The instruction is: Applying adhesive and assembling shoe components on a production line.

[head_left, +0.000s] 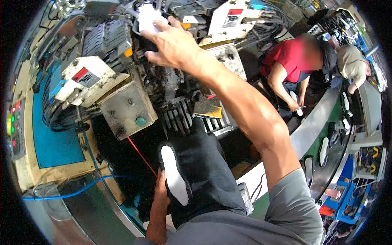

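Note:
My left hand (161,187), low in the view, grips the side of a dark shoe (186,187) that rests against my dark trousers. The shoe's long white bottom (173,169) faces up; most of my left fingers are hidden beneath it. My right arm stretches forward across the view to a machine. There my right hand (173,44) has its fingers spread, their tips against or just over a bright white piece (150,17) between the machine's parts. Glare washes out that piece, so its kind cannot be made out.
Machine side plates (86,73) with hoses flank the work spot. A metal box with a green button (140,121) stands nearer me. At far left is a control panel (16,128). Right, a person in red (286,61) handles a shoe beside a curved conveyor (316,163) carrying several shoes.

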Motion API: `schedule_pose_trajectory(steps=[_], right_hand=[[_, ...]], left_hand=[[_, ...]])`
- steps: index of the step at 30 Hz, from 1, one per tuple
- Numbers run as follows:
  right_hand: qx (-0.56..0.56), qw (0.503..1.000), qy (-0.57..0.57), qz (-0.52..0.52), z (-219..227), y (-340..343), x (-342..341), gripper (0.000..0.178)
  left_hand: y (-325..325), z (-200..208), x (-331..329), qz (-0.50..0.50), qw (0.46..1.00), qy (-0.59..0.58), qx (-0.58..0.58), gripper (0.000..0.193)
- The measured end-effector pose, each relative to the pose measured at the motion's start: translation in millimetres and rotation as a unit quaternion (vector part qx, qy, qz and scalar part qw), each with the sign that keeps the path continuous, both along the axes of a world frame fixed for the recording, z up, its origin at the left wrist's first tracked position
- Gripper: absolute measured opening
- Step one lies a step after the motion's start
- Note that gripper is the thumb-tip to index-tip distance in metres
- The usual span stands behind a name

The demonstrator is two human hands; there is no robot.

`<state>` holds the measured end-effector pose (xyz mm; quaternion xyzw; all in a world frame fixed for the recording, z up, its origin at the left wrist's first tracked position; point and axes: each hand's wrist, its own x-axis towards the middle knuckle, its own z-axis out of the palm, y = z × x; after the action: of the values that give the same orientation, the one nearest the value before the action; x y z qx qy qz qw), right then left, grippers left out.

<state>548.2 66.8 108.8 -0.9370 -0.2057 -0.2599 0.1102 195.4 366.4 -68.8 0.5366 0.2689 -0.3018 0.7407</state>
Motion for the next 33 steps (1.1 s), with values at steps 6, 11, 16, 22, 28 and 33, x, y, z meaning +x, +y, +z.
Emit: schedule_pose_trajectory(steps=[6, 11, 16, 22, 28, 33], right_hand=[[-0.078, 0.996, -0.025, -0.015, 21, 14, 2, 0.061], [-0.018, 1.000, -0.005, -0.004, -7, 22, -20, 0.060], [0.289, 0.956, 0.039, 0.014, -68, 36, -165, 0.074], [0.803, 0.442, 0.397, -0.052, -136, 88, -369, 0.087], [0.835, 0.427, 0.334, -0.097, -139, 87, -417, 0.085], [0.778, 0.455, 0.427, -0.076, -126, 97, -465, 0.087]], left_hand=[[15, -16, -4, -0.001, 0.999, 0.035, -0.017, 0.065], [14, -16, 6, -0.056, 0.998, -0.032, -0.023, 0.059], [0, 25, 4, -0.036, 0.985, -0.076, -0.149, 0.062], [-20, 44, -28, -0.104, 0.975, -0.109, -0.166, 0.071], [-21, 47, -102, -0.113, 0.917, -0.070, -0.377, 0.078], [-7, 25, -131, -0.046, 0.922, -0.058, -0.380, 0.077]])
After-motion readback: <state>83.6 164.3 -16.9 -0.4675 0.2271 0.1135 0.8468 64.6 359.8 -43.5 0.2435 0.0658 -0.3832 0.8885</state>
